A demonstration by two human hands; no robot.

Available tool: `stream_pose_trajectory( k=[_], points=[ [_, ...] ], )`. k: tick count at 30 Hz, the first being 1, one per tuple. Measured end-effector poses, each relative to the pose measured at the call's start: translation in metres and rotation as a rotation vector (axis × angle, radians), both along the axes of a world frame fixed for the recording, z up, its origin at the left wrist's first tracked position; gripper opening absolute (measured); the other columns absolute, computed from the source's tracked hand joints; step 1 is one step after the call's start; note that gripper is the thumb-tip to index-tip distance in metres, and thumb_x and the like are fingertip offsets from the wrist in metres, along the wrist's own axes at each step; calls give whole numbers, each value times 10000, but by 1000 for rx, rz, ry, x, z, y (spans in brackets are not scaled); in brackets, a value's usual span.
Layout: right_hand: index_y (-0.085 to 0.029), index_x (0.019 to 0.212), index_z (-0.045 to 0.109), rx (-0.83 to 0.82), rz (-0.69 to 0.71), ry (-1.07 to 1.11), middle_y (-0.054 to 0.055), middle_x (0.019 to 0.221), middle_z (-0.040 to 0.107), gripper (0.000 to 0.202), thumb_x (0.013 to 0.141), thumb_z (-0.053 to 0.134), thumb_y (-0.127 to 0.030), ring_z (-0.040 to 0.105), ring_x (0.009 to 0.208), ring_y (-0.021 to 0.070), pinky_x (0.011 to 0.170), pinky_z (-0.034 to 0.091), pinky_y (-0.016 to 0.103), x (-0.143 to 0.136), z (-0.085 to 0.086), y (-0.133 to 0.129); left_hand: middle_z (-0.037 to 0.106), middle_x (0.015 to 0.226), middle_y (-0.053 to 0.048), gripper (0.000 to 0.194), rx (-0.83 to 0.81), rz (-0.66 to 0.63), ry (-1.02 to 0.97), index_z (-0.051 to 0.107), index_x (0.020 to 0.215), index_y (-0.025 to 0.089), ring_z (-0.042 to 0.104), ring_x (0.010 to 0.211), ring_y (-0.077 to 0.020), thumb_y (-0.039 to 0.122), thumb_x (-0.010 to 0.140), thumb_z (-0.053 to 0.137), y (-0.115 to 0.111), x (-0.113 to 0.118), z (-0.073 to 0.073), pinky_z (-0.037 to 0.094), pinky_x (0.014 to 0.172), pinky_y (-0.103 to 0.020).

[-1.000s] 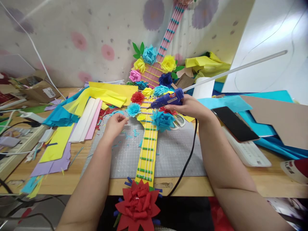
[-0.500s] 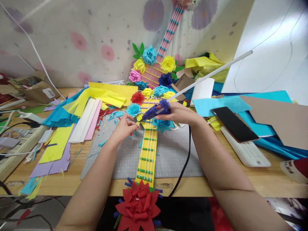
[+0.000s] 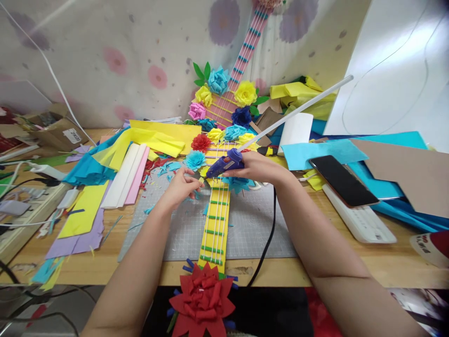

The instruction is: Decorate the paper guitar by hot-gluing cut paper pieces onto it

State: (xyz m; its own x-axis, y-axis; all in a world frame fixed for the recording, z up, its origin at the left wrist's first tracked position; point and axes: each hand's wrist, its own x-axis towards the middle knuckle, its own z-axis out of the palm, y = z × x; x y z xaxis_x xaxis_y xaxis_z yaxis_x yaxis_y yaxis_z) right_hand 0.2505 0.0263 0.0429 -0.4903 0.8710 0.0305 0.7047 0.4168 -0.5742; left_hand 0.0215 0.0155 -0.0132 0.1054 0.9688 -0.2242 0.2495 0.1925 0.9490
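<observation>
My right hand [image 3: 257, 167] is wrapped round a blue hot glue gun [image 3: 226, 163], with a long white glue stick [image 3: 298, 112] jutting from its back. Its nozzle points down-left at the lower body of a yellow paper guitar [image 3: 214, 210] with white strings and green frets. My left hand [image 3: 182, 186] is beside the nozzle, thumb and fingertips pinched by a small yellowish bit; what they grip is too small to name. Around the glue gun are a light blue paper flower [image 3: 195, 160], a red one [image 3: 201, 142] and a blue one [image 3: 238, 183]. A big red flower [image 3: 202, 299] decorates the guitar's near end.
Beneath the guitar lies a grey cutting mat [image 3: 259, 234] with paper scraps. A pink paper guitar [image 3: 224, 104] leans at the back. Right are a phone [image 3: 343, 180], a white power bank-like box [image 3: 358, 215] and a cup [image 3: 430, 248]. A black cord [image 3: 268, 243] hangs over the edge.
The glue gun has shifted slightly left and down in my right hand, and the glue stick's far end has dropped left. My left hand stays nearly in place.
</observation>
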Motion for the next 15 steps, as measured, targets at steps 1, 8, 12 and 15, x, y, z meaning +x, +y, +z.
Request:
stream_pose_trajectory(
  k=[1, 8, 12, 15],
  points=[
    [-231, 1009, 692, 1, 1, 1, 20, 1023, 707, 362, 765, 608, -485, 620, 975, 234, 829, 463, 309, 0, 0, 0, 664, 658, 20, 410, -2, 2, -2, 359, 905, 218, 585, 542, -115, 223, 615, 648, 0, 0, 0, 363, 406, -178],
    [-239, 1001, 695, 8, 1, 4, 12, 1021, 706, 349, 768, 606, -484, 619, 969, 230, 838, 463, 307, 0, -1, 1, 663, 640, 12, 434, -3, 7, -19, 361, 894, 210, 557, 518, -109, 219, 579, 659, -3, 3, 4, 362, 407, -184],
    [-237, 1004, 697, 11, 1, 11, 9, 1030, 704, 362, 764, 604, -492, 618, 964, 231, 851, 461, 311, 0, -1, 1, 652, 618, 22, 476, 2, -20, -26, 353, 892, 216, 553, 517, -114, 259, 552, 684, -3, 4, 4, 357, 409, -186],
    [-243, 1009, 699, 12, -5, 18, 4, 1023, 706, 365, 758, 611, -492, 618, 958, 229, 851, 462, 311, 1, -2, 2, 643, 608, 32, 508, 1, -24, -26, 347, 883, 220, 549, 501, -111, 278, 529, 706, -3, 4, 5, 352, 414, -186]
  ],
)
